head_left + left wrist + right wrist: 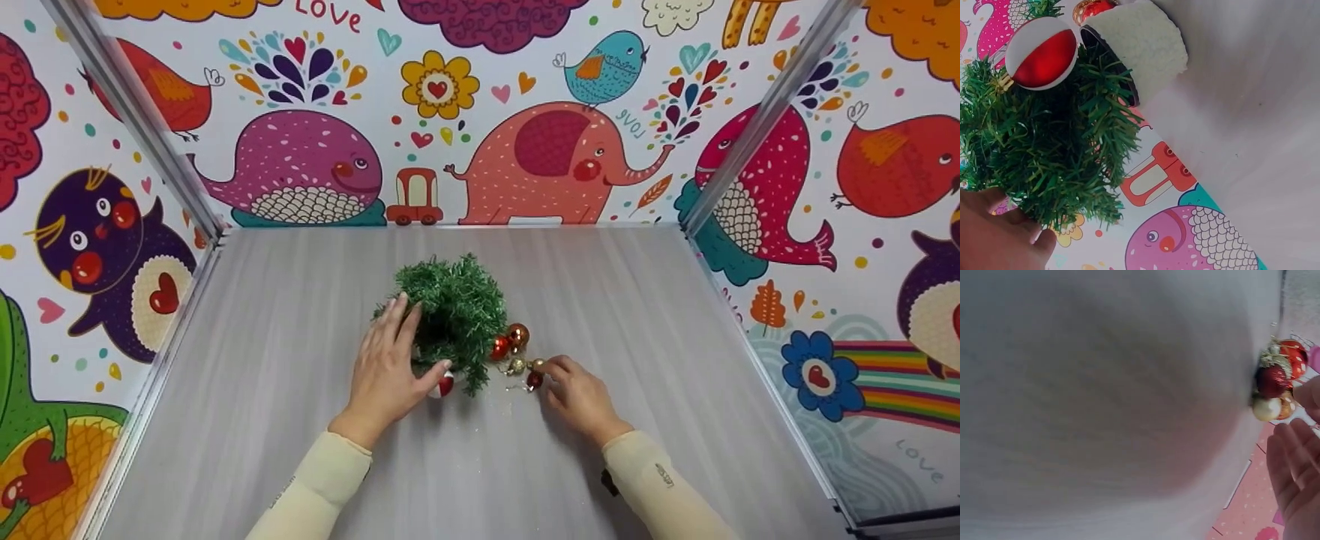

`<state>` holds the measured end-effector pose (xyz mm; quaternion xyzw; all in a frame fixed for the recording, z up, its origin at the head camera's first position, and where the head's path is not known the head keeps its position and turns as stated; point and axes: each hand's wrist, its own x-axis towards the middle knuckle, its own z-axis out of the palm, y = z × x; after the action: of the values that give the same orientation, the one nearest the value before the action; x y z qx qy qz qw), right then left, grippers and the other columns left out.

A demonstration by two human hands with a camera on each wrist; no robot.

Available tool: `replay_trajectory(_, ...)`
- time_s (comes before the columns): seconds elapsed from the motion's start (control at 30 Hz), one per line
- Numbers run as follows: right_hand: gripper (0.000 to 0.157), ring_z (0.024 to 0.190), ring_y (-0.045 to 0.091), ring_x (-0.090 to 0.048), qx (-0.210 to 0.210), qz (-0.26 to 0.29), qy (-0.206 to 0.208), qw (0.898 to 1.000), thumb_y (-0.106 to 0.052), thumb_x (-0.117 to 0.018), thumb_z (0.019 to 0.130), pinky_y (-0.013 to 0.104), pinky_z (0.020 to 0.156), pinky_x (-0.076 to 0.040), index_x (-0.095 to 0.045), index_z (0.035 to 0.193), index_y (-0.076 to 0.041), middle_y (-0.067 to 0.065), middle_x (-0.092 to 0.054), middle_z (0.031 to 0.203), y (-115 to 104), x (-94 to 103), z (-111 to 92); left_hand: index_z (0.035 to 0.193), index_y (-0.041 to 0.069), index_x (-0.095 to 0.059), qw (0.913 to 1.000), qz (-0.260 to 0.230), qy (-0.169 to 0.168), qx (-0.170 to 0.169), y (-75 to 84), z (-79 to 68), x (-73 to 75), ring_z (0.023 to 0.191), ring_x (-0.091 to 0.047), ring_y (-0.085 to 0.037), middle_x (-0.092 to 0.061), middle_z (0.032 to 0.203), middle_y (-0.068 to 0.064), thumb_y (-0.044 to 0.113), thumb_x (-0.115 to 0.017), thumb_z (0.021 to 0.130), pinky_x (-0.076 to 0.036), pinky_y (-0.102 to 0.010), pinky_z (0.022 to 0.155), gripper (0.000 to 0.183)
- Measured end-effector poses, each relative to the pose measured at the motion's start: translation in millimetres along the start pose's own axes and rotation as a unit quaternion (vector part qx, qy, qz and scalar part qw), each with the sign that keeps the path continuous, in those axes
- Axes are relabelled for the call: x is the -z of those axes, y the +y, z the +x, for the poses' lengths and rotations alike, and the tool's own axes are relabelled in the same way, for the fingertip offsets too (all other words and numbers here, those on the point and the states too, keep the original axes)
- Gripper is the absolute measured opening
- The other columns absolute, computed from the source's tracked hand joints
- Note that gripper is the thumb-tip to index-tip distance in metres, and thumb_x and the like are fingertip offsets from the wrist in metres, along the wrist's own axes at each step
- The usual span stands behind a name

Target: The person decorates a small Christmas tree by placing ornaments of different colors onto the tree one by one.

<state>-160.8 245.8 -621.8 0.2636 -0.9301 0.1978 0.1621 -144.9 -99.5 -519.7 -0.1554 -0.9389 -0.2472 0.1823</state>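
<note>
A left hand [386, 375] and a right hand [585, 397], both with fingers loosely extended, are flanking one bushy green artificial tree [469, 300].
The left is resting against the tree, mid-surface [285, 360], where one red-and-white ball [1041, 53] is sitting; five loose ornaments are lying just right: one shiny red ball [499, 347], one copper ball [518, 334], one dark-red ball [534, 381], one glittery gold ball [516, 366], one pale-gold ball [1265, 409]. The right is reaching there, contact unclear. The back wall [517, 112] is showing "LOVE"; the side edges are lying well apart from the tree.
</note>
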Motion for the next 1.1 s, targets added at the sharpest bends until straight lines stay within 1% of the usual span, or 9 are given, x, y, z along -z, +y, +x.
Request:
replay_trajectory(0.1,0.042,0.097,0.021,-0.066,0.025,-0.008,-0.016,1.0,-0.003,-0.077,0.077,0.042,0.069,-0.057,-0.071,0.117,-0.015,0.0,-0.063,0.115,0.7,-4.5,1.2,0.155,0.009,-0.035,1.0,0.001,0.0,-0.002,-0.3,0.2,1.4,0.148,-0.021,-0.033,-0.022,0.163,-0.013,0.059,-0.066,0.086,-0.021,-0.053,0.116,0.09)
replay_trajectory(0.17,0.042,0.099,0.021,-0.065,0.032,-0.015,-0.022,0.999,-0.002,-0.076,0.076,0.041,0.07,-0.057,-0.071,0.116,-0.015,0.0,-0.062,0.116,0.5,-7.1,1.9,0.155,0.009,-0.036,1.0,-0.001,-0.003,-0.004,-0.5,0.5,2.0,0.148,-0.02,-0.032,-0.022,0.163,-0.014,0.059,-0.066,0.086,-0.021,-0.053,0.116,0.09)
replay_trajectory(0.33,0.035,0.099,0.021,-0.065,0.054,-0.025,-0.02,0.998,0.002,-0.077,0.077,0.039,0.071,-0.057,-0.072,0.108,-0.013,0.001,-0.063,0.113,-0.3,-13.3,4.4,0.154,0.009,-0.037,0.9999,-0.004,-0.009,-0.009,-1.9,0.7,4.5,0.148,-0.021,-0.032,-0.023,0.163,-0.013,0.056,-0.067,0.086,-0.02,-0.052,0.117,0.087)
replay_trajectory(0.43,0.031,0.097,0.021,-0.066,0.06,-0.027,-0.016,0.998,0.002,-0.078,0.079,0.038,0.069,-0.058,-0.073,0.106,-0.013,0.002,-0.063,0.111,-0.8,-15.8,5.5,0.153,0.01,-0.039,0.9998,-0.004,-0.012,-0.012,-3.3,0.6,6.8,0.148,-0.021,-0.031,-0.024,0.163,-0.012,0.054,-0.068,0.086,-0.02,-0.051,0.117,0.085)
replay_trajectory(0.6,0.025,0.094,0.021,-0.067,0.056,-0.022,-0.01,0.998,-0.002,-0.078,0.082,0.039,0.069,-0.057,-0.072,0.103,-0.014,0.001,-0.063,0.109,-1.7,-17.3,7.1,0.15,0.009,-0.043,0.9994,-0.004,-0.008,-0.032,-7.9,1.9,11.6,0.147,-0.024,-0.031,-0.028,0.161,-0.013,0.048,-0.07,0.086,-0.021,-0.051,0.116,0.08)
replay_trajectory(0.83,0.02,0.091,0.02,-0.069,0.041,-0.026,-0.002,0.999,-0.007,-0.08,0.083,0.039,0.066,-0.057,-0.073,0.1,-0.015,0.001,-0.064,0.108,-3.3,-17.0,6.4,0.147,0.006,-0.047,0.9981,-0.001,-0.016,-0.06,-16.1,6.0,16.9,0.146,-0.027,-0.031,-0.031,0.159,-0.013,0.035,-0.071,0.083,-0.02,-0.049,0.117,0.074)
replay_trajectory(0.97,0.019,0.09,0.021,-0.069,0.032,-0.023,-0.009,0.999,-0.008,-0.079,0.084,0.04,0.066,-0.057,-0.073,0.101,-0.014,0.002,-0.064,0.109,-4.1,-17.9,6.9,0.145,0.005,-0.05,0.9972,-0.001,-0.01,-0.074,-20.8,8.1,18.5,0.145,-0.029,-0.031,-0.031,0.159,-0.012,0.028,-0.07,0.081,-0.024,-0.051,0.115,0.071)
replay_trajectory(1.1,0.02,0.088,0.023,-0.069,0.027,-0.024,-0.019,0.999,-0.009,-0.078,0.085,0.041,0.066,-0.057,-0.073,0.104,-0.014,0.003,-0.064,0.11,-4.9,-17.9,7.9,0.144,0.006,-0.051,0.9969,-0.005,-0.002,-0.079,-24.2,8.0,17.5,0.145,-0.03,-0.031,-0.031,0.16,-0.012,0.024,-0.069,0.08,-0.028,-0.053,0.113,0.069)
